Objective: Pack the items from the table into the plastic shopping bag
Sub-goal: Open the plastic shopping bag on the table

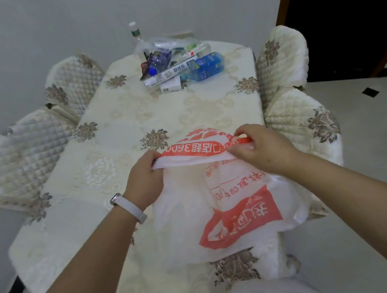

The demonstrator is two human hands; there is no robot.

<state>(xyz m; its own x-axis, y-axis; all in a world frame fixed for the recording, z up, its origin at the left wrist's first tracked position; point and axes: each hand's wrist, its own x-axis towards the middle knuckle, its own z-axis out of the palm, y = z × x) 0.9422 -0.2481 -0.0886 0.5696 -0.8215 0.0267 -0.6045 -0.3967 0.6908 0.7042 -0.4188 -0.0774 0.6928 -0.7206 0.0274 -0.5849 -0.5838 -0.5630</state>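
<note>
Head view: at the left, two chairs with quilted covers (24, 158) stand against the long side of the surface (105, 175), which carries a cream tablecloth with brown flower motifs. A pale wristband (127, 207) sits on the left wrist. The left grip (145, 179) is closed, with fingers curled over the left end of the bag's top edge, pinching the film.

At the far end of the surface lies the pile of items: an upright clear bottle (136, 35), a long white carton (170, 71) and a blue-labelled bottle (205, 67) on its side, all close together and well apart from the bag.

The plastic shopping bag (236, 215) is white, thin and translucent, with orange-red panels and printed characters. It is at the near right part of the surface. Its top edge is stretched level between both grips, and its body drapes toward the near edge, creased.

The right grip (264, 150) is closed, thumb and fingers pinching the right end of the top edge beside an orange handle strip (244, 140).
</note>
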